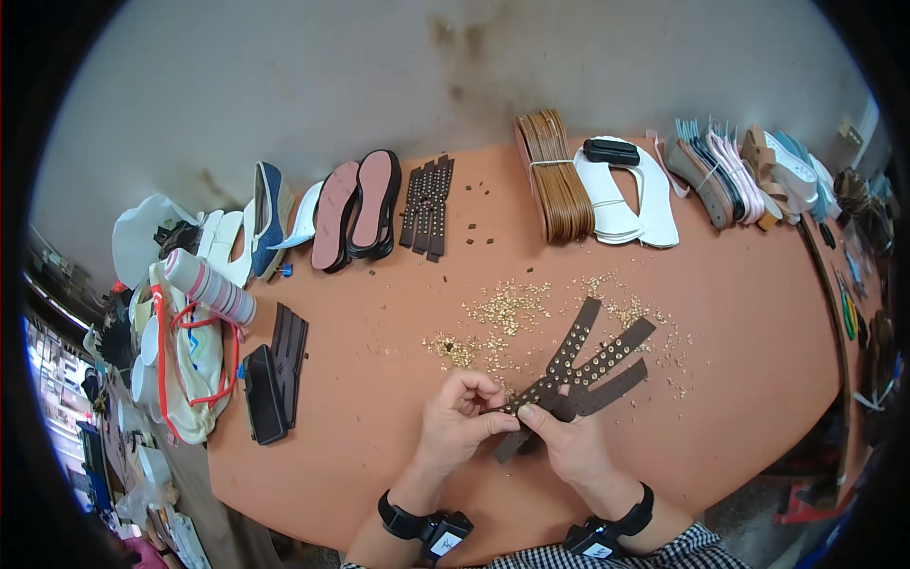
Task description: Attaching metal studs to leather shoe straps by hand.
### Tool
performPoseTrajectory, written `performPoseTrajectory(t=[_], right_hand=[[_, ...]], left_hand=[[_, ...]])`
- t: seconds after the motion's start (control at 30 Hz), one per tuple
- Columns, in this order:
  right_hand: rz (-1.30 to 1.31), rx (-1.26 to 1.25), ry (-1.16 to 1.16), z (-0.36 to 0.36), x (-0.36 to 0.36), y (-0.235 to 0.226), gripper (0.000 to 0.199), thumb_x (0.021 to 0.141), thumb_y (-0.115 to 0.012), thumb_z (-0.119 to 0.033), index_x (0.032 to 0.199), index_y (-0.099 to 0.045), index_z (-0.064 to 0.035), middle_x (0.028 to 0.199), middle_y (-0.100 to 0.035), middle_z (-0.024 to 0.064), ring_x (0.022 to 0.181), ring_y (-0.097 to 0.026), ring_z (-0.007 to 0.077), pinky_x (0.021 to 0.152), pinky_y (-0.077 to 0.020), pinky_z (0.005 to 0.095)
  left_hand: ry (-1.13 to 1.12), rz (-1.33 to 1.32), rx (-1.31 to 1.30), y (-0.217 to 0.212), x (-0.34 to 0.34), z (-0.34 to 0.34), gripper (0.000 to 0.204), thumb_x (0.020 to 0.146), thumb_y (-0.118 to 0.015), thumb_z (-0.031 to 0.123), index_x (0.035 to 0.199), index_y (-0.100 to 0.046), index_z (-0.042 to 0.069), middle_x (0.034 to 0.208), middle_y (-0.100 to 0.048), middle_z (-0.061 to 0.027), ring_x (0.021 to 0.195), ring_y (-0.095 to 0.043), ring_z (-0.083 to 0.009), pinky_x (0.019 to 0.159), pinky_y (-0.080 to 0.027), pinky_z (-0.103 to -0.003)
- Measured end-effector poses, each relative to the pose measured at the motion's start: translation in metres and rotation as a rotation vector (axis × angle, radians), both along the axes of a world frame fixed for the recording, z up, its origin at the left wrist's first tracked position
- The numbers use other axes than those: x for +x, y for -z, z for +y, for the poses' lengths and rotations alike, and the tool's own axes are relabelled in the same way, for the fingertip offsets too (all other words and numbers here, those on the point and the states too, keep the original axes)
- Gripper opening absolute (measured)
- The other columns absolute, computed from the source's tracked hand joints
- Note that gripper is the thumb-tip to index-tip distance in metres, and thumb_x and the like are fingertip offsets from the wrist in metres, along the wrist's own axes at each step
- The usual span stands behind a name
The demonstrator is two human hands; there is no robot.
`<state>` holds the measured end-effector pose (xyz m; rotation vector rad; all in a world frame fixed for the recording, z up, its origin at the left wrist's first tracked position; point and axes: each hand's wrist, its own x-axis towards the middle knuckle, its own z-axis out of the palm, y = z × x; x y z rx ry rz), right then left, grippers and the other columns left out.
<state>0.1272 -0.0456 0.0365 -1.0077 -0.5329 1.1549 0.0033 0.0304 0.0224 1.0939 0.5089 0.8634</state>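
- Orange-brown worktable set against a stained grey wall; loose brass studs lie scattered across its middle.
- Along the far edge we see shoe soles, a bundle of tan straps, white insoles and more studded strips.
- Near the table's front edge, our left hand and right hand both pinch closed on the near ends of the dark studded straps, which fan outward.
- We judge the straps light, limp and flat; best held at the bare ends, clear of the studs.
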Motion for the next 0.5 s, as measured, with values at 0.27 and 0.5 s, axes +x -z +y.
performPoseTrajectory(t=[0.27,0.5], right_hand=[[0.016,-0.031,-0.06,-0.003,0.002,-0.012,0.004,0.084,-0.056,-0.002,0.087,-0.057,-0.0005,0.078,-0.058,0.0004,0.069,-0.053,0.0063,0.061,-0.0441,0.0208],[-0.145,-0.042,-0.059,-0.005,0.005,-0.009,0.007,0.08,-0.059,0.0,0.086,-0.056,-0.0022,0.074,-0.058,0.0027,0.062,-0.054,0.0094,0.055,-0.0437,0.0206]], left_hand=[[0.006,-0.019,0.163,-0.003,-0.004,0.002,0.032,0.065,-0.071,-0.008,0.083,-0.047,0.003,0.078,-0.051,-0.0047,0.07,-0.049,-0.01,0.062,-0.043,-0.022],[-0.056,0.287,0.483,-0.01,-0.007,-0.002,0.029,0.067,-0.07,-0.007,0.078,-0.046,0.004,0.076,-0.053,-0.0059,0.069,-0.052,-0.011,0.061,-0.044,-0.023]])
